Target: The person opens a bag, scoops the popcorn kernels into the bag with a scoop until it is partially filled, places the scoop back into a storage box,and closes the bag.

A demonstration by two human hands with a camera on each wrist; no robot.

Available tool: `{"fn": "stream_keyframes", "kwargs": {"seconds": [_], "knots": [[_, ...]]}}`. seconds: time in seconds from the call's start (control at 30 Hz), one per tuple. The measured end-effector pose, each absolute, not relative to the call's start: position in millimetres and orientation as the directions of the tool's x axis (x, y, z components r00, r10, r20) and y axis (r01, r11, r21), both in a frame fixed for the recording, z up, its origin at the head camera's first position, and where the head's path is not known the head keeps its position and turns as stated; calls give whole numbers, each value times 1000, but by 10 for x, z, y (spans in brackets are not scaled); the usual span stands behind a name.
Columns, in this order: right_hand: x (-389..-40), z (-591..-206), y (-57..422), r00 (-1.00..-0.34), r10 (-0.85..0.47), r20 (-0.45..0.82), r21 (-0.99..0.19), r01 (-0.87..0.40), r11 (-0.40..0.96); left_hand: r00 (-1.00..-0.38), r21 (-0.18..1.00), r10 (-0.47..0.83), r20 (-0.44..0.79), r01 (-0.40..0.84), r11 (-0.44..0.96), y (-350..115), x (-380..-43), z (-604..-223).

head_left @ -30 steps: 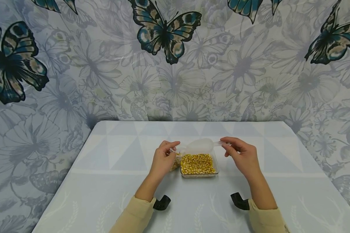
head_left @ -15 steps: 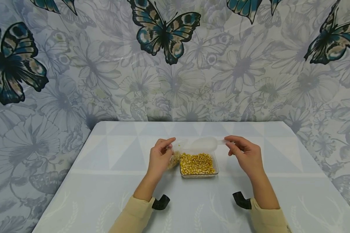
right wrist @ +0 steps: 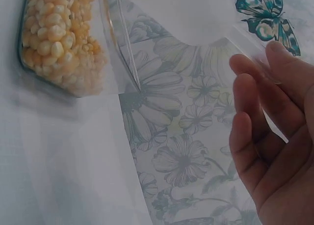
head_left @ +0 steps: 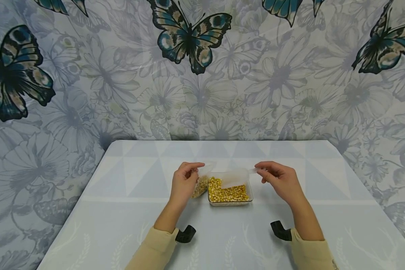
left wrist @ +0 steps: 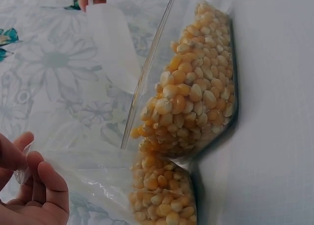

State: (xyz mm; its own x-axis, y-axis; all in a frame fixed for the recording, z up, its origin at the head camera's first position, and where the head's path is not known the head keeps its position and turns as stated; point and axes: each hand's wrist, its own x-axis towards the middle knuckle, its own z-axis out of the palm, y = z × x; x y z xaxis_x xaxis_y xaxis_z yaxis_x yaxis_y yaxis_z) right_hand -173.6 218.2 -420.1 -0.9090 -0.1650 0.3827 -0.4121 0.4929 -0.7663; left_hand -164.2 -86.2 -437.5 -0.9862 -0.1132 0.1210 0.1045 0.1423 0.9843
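Observation:
A clear rectangular container (head_left: pixel 251 195) sits mid-table, heaped with yellow corn kernels (head_left: pixel 227 194). My right hand (head_left: pixel 280 179) pinches the handle of a translucent white scoop (head_left: pixel 235 179) just to the container's right. In the head view the scoop's bowl overlaps the back of the heap; the left wrist view shows the scoop (left wrist: pixel 114 50) beyond the container's far rim. On the other side, my left hand (head_left: pixel 183 182) pinches the top of a clear plastic bag (head_left: pixel 200 184). Corn kernels (left wrist: pixel 162 195) fill the bag's lower part, which stands close against the container's left side.
The pale table (head_left: pixel 148 225) carries triangle and leaf prints. Behind its far edge hangs a floral backdrop (head_left: pixel 273 93) with large butterflies. Black curved pieces (head_left: pixel 185 234) stick out at both sleeve cuffs.
My right hand has moved left and slightly down, bringing the scoop from behind the container over the corn. My left hand has shifted slightly left with the bag since the first frame.

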Motion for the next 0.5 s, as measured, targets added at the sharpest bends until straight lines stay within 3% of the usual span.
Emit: {"fn": "stream_keyframes", "kwargs": {"seconds": [0.5], "knots": [[-1749,-4196,2349,-936,-199,291,-728,-352,588,-984,974,-109,139,116,194,-877,-1643,-4386]]}}
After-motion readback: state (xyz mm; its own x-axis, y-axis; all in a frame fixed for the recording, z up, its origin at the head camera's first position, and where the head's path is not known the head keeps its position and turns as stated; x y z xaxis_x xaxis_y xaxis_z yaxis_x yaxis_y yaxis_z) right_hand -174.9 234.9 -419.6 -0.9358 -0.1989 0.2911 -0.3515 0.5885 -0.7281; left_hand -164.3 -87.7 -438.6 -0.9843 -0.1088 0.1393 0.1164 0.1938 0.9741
